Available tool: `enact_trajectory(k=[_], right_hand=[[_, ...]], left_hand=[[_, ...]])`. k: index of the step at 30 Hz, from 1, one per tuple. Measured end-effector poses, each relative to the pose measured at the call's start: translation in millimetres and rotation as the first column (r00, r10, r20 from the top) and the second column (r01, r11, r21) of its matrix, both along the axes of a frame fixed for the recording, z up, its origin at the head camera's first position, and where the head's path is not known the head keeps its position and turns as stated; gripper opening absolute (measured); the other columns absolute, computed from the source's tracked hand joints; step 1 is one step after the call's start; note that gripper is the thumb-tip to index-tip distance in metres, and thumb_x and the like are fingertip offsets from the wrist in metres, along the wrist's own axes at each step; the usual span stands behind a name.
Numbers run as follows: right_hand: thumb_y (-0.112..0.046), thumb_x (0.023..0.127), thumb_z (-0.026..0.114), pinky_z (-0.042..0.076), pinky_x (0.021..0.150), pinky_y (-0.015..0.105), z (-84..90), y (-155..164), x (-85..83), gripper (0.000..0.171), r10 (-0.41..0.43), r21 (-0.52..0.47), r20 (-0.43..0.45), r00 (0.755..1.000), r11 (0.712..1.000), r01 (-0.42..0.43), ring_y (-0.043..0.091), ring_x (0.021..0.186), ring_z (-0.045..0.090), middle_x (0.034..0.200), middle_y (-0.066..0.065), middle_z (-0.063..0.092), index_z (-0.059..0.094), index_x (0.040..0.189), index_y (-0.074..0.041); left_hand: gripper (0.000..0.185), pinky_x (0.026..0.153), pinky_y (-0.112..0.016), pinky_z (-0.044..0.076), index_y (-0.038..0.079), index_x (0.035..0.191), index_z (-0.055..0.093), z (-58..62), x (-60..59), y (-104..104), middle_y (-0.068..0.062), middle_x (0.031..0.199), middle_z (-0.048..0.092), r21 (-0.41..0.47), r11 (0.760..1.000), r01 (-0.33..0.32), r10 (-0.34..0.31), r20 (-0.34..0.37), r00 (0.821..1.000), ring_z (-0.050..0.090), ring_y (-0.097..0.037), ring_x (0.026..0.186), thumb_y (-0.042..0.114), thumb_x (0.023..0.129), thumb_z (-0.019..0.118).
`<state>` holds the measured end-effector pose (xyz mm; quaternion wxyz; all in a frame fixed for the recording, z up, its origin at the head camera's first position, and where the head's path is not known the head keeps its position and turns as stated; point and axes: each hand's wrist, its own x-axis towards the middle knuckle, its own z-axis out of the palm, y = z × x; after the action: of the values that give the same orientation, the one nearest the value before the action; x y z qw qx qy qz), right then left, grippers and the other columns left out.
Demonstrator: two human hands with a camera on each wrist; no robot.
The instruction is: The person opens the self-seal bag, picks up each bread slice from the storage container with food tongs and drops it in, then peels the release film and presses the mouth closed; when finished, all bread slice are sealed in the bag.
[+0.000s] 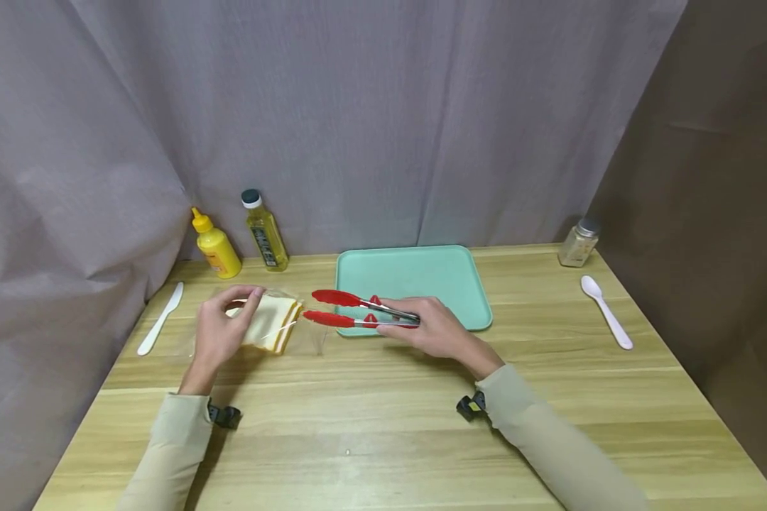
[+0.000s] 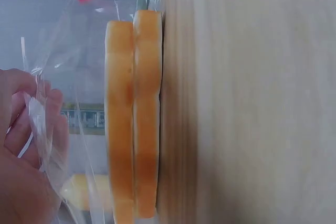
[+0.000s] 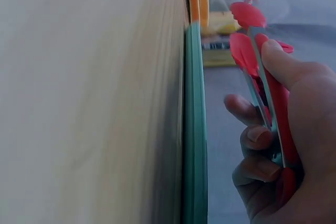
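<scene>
Left hand (image 1: 219,328) pinching clear plastic bag (image 1: 256,323) open round 2 soft, crushable white bread slices (image 1: 270,323); right hand (image 1: 436,330) clamped on red-tipped metal tongs (image 1: 358,309), tips apart just beside slices—best gripped lightly across crusts.

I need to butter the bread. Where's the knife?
In the head view, the knife lies on the table's left side, just left of the left hand and below the mustard bottle.

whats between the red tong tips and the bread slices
No solid thing: in the head view the tongs point their open tips at the bread slices, with only the clear bag's open mouth and bare table between.
</scene>
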<state>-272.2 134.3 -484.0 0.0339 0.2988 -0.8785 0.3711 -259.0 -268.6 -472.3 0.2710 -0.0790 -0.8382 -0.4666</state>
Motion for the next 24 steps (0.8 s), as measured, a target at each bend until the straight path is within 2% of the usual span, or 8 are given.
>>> enact_trajectory(k=[3, 6, 8, 10, 14, 20, 24], right_hand=[[-0.056, 0.095, 0.08, 0.058, 0.092, 0.035, -1.0, 24, 1.9, 0.065, -0.046, -0.034, -0.017, 0.999, 0.998, 0.046, 0.015, 0.108, 0.069, 0.118, -0.007, 0.079, 0.064, 0.151, -0.028], [-0.052, 0.095, 0.082, 0.052, 0.078, 0.029, -0.4, 49, 2.4, 0.068, -0.106, -0.07, -0.026, 0.994, 0.992, 0.104, 0.016, 0.092, 0.062, 0.1, -0.008, 0.071, 0.061, 0.155, -0.026], [-0.05, 0.094, 0.084, 0.049, 0.07, 0.028, 0.6, 65, 2.7, 0.071, -0.152, -0.088, -0.021, 0.988, 0.985, 0.149, 0.015, 0.086, 0.058, 0.096, -0.009, 0.066, 0.06, 0.156, -0.025], [-0.049, 0.094, 0.084, 0.046, 0.064, 0.028, 1.3, 81, 3.5, 0.073, -0.2, -0.101, 0.001, 0.98, 0.975, 0.199, 0.016, 0.078, 0.054, 0.095, -0.006, 0.064, 0.058, 0.157, -0.022], [-0.047, 0.096, 0.083, 0.046, 0.061, 0.028, 0.0, 109, 7.2, 0.075, -0.286, -0.098, 0.046, 0.957, 0.952, 0.29, 0.016, 0.074, 0.053, 0.095, 0.001, 0.062, 0.053, 0.158, -0.016], [-0.042, 0.098, 0.082, 0.044, 0.066, 0.025, -2.4, 144, 16.4, 0.073, -0.388, -0.117, 0.091, 0.917, 0.91, 0.397, 0.016, 0.083, 0.052, 0.102, 0.011, 0.056, 0.045, 0.151, -0.007], [-0.045, 0.098, 0.081, 0.044, 0.064, 0.025, -2.4, 166, 23.6, 0.077, -0.473, -0.092, 0.082, 0.877, 0.873, 0.479, 0.016, 0.082, 0.051, 0.102, 0.011, 0.056, 0.043, 0.15, -0.002]], left_hand=[[0.017, 0.086, -0.01, 0.057, 0.005, 0.107, 0.085, -0.4, 0.7, -2, -0.016, 0.107, 0.083, 0.029, 1.0, -0.012, 0.012, 0.007, 1.0, 0.068, 0.012, 0.094, 0.02, 0.103, 0.077], [0.017, 0.086, -0.01, 0.057, 0.005, 0.106, 0.084, -1.1, 0.2, -3, -0.017, 0.107, 0.083, 0.066, 0.998, -0.023, 0.023, 0.008, 1.0, 0.069, 0.011, 0.092, 0.019, 0.103, 0.077], [0.016, 0.085, -0.009, 0.057, 0.005, 0.106, 0.084, -1.8, -0.4, -5, -0.018, 0.107, 0.083, 0.087, 0.996, -0.033, 0.033, 0.005, 0.999, 0.069, 0.01, 0.091, 0.019, 0.102, 0.078], [0.016, 0.084, -0.009, 0.056, 0.005, 0.106, 0.084, -2.8, -1.6, -7, -0.018, 0.107, 0.083, 0.1, 0.994, -0.043, 0.044, -0.001, 0.999, 0.069, 0.01, 0.09, 0.018, 0.102, 0.078], [0.015, 0.084, -0.008, 0.056, 0.004, 0.107, 0.084, -4.7, -3.3, -11, -0.018, 0.108, 0.083, 0.105, 0.993, -0.055, 0.057, -0.015, 0.998, 0.068, 0.011, 0.089, 0.017, 0.101, 0.079], [0.015, 0.084, -0.009, 0.057, 0.004, 0.105, 0.084, -5.9, -3.8, -18, -0.018, 0.108, 0.083, 0.12, 0.99, -0.076, 0.078, -0.01, 0.997, 0.069, 0.011, 0.09, 0.017, 0.101, 0.079], [0.017, 0.085, -0.009, 0.057, 0.004, 0.107, 0.084, -5.2, -3.2, -17, -0.018, 0.11, 0.083, 0.114, 0.991, -0.07, 0.069, 0.009, 0.998, 0.068, 0.011, 0.091, 0.019, 0.102, 0.078]])
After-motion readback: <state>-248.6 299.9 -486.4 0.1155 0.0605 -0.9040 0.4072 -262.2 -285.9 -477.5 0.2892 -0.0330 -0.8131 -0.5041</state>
